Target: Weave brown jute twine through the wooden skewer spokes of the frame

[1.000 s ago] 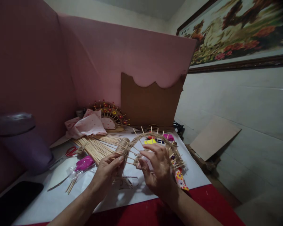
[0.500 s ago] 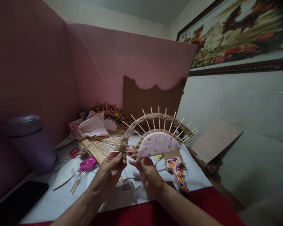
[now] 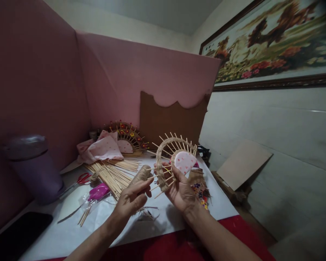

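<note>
A half-round fan frame (image 3: 159, 159) of thin wooden sticks and woven twine is tilted over the table. Its inner half-disc is covered with pale pink, red-dotted cloth (image 3: 185, 162). My right hand (image 3: 180, 190) grips the frame near the lower end of the weave, thumb by the cloth; some fingers are hidden behind it. My left hand (image 3: 134, 197) is just left of the frame, fingers stretched toward the stick ends, with no grip on them visible. A roll of brown twine (image 3: 142, 174) shows just behind the left fingers; whether they touch it is unclear.
Bundled sticks (image 3: 111, 177), red-handled scissors (image 3: 83, 178) and a magenta item in plastic (image 3: 98, 191) lie at left. A purple bottle (image 3: 36, 170) and black phone (image 3: 23, 235) stand further left. Behind are folded cloth (image 3: 103, 146) and a decorated fan (image 3: 132, 135); a flower-patterned tool (image 3: 199, 192) is at right.
The fan frame has turned and tilted, its cloth half-disc now angled to the right. My left hand has come off the frame's left end, while the right hand has taken hold near there.
</note>
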`<action>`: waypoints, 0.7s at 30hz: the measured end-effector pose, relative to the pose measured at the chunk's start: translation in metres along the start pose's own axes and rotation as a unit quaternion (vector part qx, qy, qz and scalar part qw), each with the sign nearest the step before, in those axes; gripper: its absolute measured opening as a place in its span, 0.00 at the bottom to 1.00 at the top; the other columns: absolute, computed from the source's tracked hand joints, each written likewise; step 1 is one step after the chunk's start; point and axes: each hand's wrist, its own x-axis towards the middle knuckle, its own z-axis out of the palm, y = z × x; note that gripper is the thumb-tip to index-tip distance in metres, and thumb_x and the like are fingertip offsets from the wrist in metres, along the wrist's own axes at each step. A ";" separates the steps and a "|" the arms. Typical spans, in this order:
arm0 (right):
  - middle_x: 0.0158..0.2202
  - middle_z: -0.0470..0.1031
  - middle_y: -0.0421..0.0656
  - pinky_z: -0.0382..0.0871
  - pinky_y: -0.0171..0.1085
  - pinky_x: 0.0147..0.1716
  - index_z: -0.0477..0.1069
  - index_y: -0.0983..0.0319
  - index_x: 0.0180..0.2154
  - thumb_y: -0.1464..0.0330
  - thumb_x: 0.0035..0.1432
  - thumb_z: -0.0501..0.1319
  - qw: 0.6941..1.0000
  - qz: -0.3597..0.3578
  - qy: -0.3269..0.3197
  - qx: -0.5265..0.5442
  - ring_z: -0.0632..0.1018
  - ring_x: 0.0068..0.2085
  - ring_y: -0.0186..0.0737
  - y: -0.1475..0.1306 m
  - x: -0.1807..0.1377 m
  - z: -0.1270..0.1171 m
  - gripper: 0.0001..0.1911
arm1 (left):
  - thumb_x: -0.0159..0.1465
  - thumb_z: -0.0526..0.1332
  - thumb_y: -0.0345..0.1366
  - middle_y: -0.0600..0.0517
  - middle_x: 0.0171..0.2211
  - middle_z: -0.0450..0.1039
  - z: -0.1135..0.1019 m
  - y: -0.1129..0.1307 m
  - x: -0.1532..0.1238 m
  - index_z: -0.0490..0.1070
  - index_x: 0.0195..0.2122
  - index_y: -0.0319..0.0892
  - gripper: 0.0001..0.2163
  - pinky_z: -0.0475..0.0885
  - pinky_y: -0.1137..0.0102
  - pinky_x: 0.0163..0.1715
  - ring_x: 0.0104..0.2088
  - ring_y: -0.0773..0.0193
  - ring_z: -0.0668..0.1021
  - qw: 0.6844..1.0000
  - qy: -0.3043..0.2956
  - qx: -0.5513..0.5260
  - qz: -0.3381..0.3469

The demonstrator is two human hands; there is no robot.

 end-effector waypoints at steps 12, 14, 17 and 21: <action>0.33 0.78 0.48 0.73 0.38 0.32 0.72 0.69 0.35 0.70 0.53 0.56 0.997 0.071 0.039 0.008 0.78 0.32 0.39 0.007 -0.015 -0.007 0.10 | 0.55 0.61 0.40 0.51 0.25 0.67 0.000 -0.003 0.006 0.78 0.34 0.41 0.11 0.63 0.72 0.26 0.25 0.68 0.66 0.994 0.072 0.058 -0.053; 0.34 0.77 0.48 0.72 0.37 0.32 0.72 0.68 0.35 0.69 0.54 0.56 0.997 0.068 0.023 -0.013 0.78 0.32 0.38 0.008 -0.016 -0.007 0.10 | 0.54 0.62 0.41 0.50 0.26 0.69 -0.002 -0.005 0.007 0.78 0.33 0.40 0.11 0.63 0.71 0.25 0.25 0.67 0.67 0.993 0.091 0.049 -0.065; 0.36 0.77 0.49 0.72 0.38 0.34 0.72 0.66 0.36 0.67 0.56 0.54 0.997 0.063 -0.029 -0.038 0.78 0.34 0.39 0.009 -0.018 -0.006 0.11 | 0.55 0.62 0.41 0.50 0.26 0.69 -0.003 -0.008 0.008 0.78 0.32 0.40 0.11 0.65 0.70 0.29 0.28 0.66 0.69 0.993 0.084 0.064 -0.056; 0.35 0.77 0.48 0.71 0.40 0.36 0.71 0.64 0.36 0.65 0.57 0.52 0.994 0.062 -0.074 -0.050 0.78 0.35 0.40 0.008 -0.019 -0.007 0.12 | 0.57 0.60 0.40 0.51 0.23 0.68 0.000 -0.009 0.008 0.77 0.28 0.40 0.10 0.65 0.69 0.33 0.30 0.63 0.70 0.993 0.042 0.109 -0.022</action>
